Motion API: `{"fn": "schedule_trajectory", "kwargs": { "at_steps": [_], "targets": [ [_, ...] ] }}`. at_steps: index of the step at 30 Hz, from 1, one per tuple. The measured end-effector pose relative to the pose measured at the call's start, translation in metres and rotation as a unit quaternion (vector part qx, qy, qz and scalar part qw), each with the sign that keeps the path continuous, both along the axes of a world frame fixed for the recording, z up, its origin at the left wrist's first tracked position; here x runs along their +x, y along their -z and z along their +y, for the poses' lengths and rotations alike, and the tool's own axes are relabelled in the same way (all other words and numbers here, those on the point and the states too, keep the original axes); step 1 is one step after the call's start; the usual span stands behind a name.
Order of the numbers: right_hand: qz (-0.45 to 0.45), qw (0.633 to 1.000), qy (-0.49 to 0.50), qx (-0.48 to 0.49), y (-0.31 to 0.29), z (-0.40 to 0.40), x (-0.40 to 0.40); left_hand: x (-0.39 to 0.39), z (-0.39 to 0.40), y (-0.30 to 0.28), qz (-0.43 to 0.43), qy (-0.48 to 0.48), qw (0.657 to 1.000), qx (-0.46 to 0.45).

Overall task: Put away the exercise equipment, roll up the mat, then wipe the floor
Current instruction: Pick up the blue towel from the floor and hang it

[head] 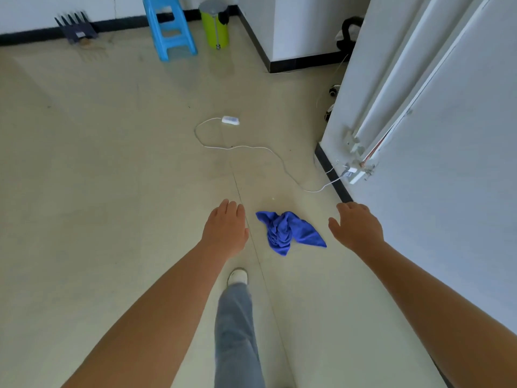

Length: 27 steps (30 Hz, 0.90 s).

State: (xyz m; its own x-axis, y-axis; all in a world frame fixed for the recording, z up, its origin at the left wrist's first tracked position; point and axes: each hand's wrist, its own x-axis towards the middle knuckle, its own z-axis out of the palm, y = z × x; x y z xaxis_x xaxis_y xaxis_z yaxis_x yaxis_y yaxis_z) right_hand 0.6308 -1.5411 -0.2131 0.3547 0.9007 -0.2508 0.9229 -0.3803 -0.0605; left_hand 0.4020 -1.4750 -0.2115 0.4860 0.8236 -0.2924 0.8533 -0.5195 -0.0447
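Since the blue cloth (286, 231) lies crumpled on the floor (112, 169) between the left hand (225, 228) and right hand (356, 226) — both empty, fingers loosely spread, neither touching it — it looks soft, light and limp, best pinched at its bunched middle.

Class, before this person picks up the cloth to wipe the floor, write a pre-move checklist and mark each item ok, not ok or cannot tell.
1. Blue cloth within reach, lying crumpled on the floor between both hands: ok.
2. Left hand free and open: ok.
3. Right hand free and open: ok.
4. Mat and exercise equipment already off the floor: none in view, cannot tell.
5. Wiping area free of obstacles: not ok, a white cable trails across the floor just beyond the cloth.
6. Footing: white shoe planted short of the cloth: ok.
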Motion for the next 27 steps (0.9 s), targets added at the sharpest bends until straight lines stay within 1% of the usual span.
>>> {"fn": "schedule_trajectory", "kwargs": {
  "at_steps": [3,6,8,11,15,19,23,27],
  "targets": [
    [0.003,0.999,0.020,-0.042,0.038,0.074,0.010,0.014,0.083,0.037,0.013,0.028,0.999,-0.032],
    [0.009,0.995,0.052,-0.082,0.088,0.141,0.021,0.033,0.166,0.084,0.025,0.056,0.996,-0.069],
    [0.029,0.990,0.078,-0.111,0.122,0.177,0.025,0.046,0.209,0.120,0.012,0.050,0.994,-0.101],
    [0.070,0.982,0.107,-0.136,0.180,0.215,0.025,0.066,0.255,0.180,0.023,0.043,0.988,-0.150],
    [0.103,0.970,0.122,-0.183,0.271,0.243,0.030,0.085,0.282,0.278,0.055,0.048,0.974,-0.214],
    [0.103,0.962,0.116,-0.223,0.375,0.255,0.041,0.099,0.283,0.382,0.072,0.058,0.961,-0.262],
    [0.132,0.954,0.173,-0.204,0.487,0.267,0.056,0.119,0.278,0.498,0.059,0.014,0.947,-0.316],
    [0.154,0.942,0.245,-0.168,0.586,0.277,0.080,0.155,0.279,0.595,-0.004,-0.034,0.940,-0.339]
  ]
}}
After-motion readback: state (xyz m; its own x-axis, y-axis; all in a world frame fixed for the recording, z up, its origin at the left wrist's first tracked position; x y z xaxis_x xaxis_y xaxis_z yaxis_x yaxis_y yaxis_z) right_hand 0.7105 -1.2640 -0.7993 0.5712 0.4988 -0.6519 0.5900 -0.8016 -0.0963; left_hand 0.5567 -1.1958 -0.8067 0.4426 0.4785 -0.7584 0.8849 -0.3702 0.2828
